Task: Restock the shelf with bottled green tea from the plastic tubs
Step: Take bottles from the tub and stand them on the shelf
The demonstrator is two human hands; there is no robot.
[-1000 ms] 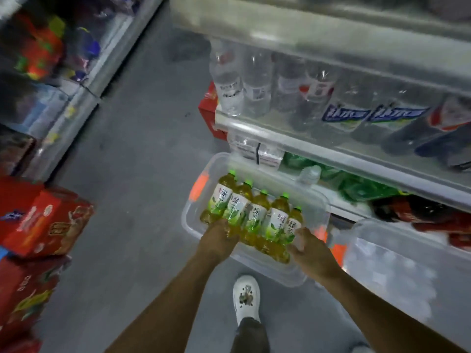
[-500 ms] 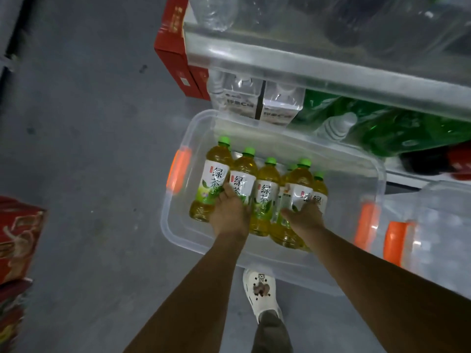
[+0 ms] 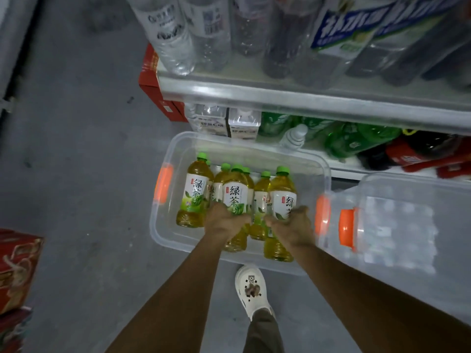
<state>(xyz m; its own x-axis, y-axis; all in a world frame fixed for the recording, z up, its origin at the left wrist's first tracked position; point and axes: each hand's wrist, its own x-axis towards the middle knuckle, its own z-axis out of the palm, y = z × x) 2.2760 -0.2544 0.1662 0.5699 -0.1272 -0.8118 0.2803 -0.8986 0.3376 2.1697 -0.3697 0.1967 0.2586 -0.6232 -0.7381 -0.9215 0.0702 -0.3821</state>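
- Both hands are now wrapped around bottles: my left hand [image 3: 225, 221] grips the label of a green tea bottle [image 3: 235, 200] near the middle of the cluster, and my right hand [image 3: 293, 226] grips the rightmost bottle [image 3: 283, 197]; half a second ago the palms only lay flat on top of the group
- Since then those two bottles sit higher and nearer me than their neighbours, their bases showing over the tub's near wall, so I judge the lift has begun
- Remaining green tea bottles [image 3: 195, 192] stand huddled in the left half of the clear plastic tub [image 3: 308, 161], which rests on the floor with orange handles at either end
- Just right of it, a second tub [image 3: 397, 225] holds what look like pale capped bottles, too blurred to name
- Beyond the tub, the low shelf [image 3: 318, 146] carries white cartons [image 3: 230, 124] and green soda bottles [image 3: 356, 141]; the upper shelf holds water bottles [image 3: 173, 39]
- Meaning for the job: one pair is in hand, several are left, and I cannot see from here which shelf gap takes the tea
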